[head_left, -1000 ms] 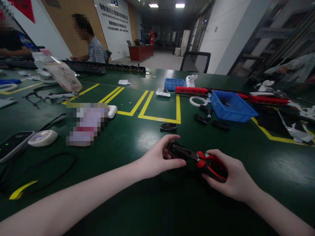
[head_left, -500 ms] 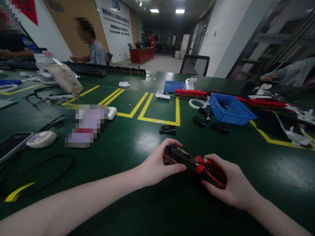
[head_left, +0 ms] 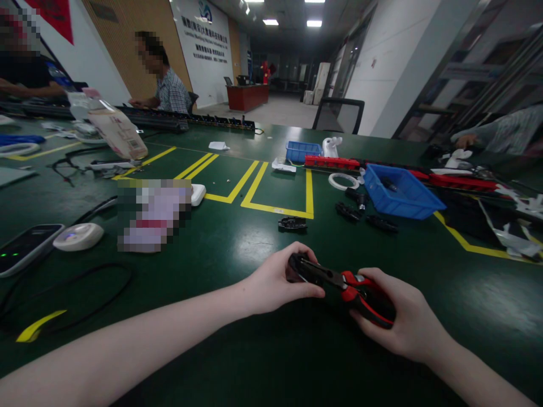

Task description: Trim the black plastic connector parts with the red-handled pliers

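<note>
My right hand is closed round the red and black handles of a pair of long-nose pliers. Between the thumb and fingers of my left hand is a small black part, and the pliers' jaws reach onto it. My fingers hide much of this part, so its full shape does not show. Just beyond my left hand, a similar-looking black part lies on the green table. More black parts lie farther right, among them one in front of a blue bin.
At the left are a bottle, a phone-like device, a white puck-shaped object and black cables. A small blue basket, a white ring and red strips lie toward the back. Other people sit around the table.
The whole view has shifted slightly, with the scene sitting a little farther right. Both hands keep their hold, and the pliers still meet the black part.
</note>
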Available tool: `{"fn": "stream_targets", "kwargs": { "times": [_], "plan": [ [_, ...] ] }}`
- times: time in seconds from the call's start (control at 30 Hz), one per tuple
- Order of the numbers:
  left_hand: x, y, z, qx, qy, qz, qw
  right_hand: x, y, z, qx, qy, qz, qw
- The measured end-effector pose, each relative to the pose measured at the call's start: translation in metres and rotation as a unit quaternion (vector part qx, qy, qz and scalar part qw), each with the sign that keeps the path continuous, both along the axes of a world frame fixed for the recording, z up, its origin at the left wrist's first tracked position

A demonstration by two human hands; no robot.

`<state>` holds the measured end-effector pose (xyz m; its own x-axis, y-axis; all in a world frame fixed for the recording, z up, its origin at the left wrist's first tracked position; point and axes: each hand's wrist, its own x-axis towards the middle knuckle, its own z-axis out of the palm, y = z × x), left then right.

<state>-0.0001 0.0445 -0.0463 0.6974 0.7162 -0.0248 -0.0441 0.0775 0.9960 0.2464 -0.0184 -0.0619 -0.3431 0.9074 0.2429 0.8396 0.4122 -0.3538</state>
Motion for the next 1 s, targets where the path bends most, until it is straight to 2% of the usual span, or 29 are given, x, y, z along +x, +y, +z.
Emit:
{"fn": "stream_targets", "kwargs": {
  "times": [0.13, 0.4, 0.6, 0.77, 1.0],
  "plan": [
    [0.002, 0.0, 0.001, -0.017, -0.017, -0.002, 1.0, 0.0, 0.002, -0.002, 0.044, -0.018, -0.003, 0.999],
    [0.001, 0.002, 0.001, -0.04, -0.028, -0.017, 0.999, 0.001, 0.003, 0.0, 0.013, -0.005, -0.013, 1.0],
    [0.0, 0.004, -0.004, -0.059, -0.04, -0.034, 0.997, -0.002, 0.004, 0.001, 0.011, 0.023, -0.021, 0.999],
    [-0.002, 0.006, -0.007, -0.046, -0.01, -0.028, 0.998, -0.008, 0.001, 0.002, 0.004, 0.052, -0.044, 0.998],
    [-0.005, 0.008, -0.001, 0.024, 0.034, -0.063, 0.997, -0.006, 0.001, 0.003, 0.005, 0.026, -0.014, 1.0]
  ]
}}
